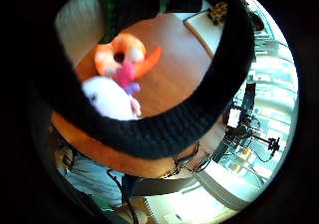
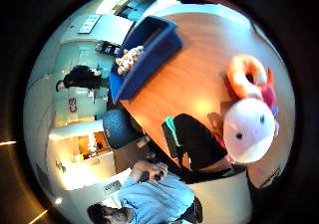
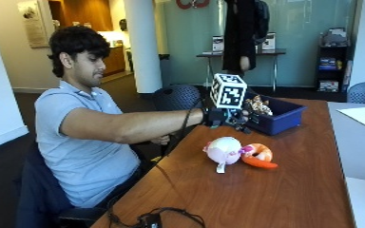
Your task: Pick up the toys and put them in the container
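Two plush toys, pink-white (image 3: 223, 150) and orange (image 3: 258, 155), touching, mid-frame on the table (image 3: 283, 190): judged soft, light, best grasped around the body; blue container (image 3: 283, 118) above-right; gloved right hand (image 3: 228, 117), finger state cannot be told.

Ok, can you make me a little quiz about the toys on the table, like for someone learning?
1. True or false: the pink plush toy and the orange plush toy lie on the wooden table, not in the blue container.
2. Which toy lies nearer the person? A) pink B) orange
3. Fill in: a small toy already sits in the blue ____.

Key: 1 true; 2 A; 3 container. The gloved right hand hovers near the container, above the table.
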Motion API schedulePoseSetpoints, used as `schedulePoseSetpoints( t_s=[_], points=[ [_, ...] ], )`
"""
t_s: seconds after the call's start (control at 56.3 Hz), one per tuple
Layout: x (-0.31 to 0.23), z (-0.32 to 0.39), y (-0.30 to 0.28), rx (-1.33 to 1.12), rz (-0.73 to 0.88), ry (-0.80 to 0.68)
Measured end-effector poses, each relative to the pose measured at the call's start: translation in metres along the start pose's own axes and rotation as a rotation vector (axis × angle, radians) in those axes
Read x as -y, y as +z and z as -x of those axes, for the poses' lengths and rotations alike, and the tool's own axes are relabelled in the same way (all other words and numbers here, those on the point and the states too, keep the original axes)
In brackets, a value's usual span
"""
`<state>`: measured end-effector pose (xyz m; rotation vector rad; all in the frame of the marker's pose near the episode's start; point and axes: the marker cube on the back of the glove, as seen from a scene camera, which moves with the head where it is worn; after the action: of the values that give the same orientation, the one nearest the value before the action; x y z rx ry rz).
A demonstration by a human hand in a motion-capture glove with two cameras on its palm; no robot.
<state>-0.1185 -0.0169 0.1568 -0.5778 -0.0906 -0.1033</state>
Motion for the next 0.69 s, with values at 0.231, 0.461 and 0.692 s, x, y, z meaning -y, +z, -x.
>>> schedulePoseSetpoints(
  t_s=[0.231,0.461,0.692],
  points=[
    [-0.037,-0.030,0.075,-0.021,0.173,0.020],
    [-0.024,-0.034,0.097,-0.129,-0.135,-0.038],
    [-0.013,-0.030,0.088,-0.069,-0.252,-0.060]
  ],
)
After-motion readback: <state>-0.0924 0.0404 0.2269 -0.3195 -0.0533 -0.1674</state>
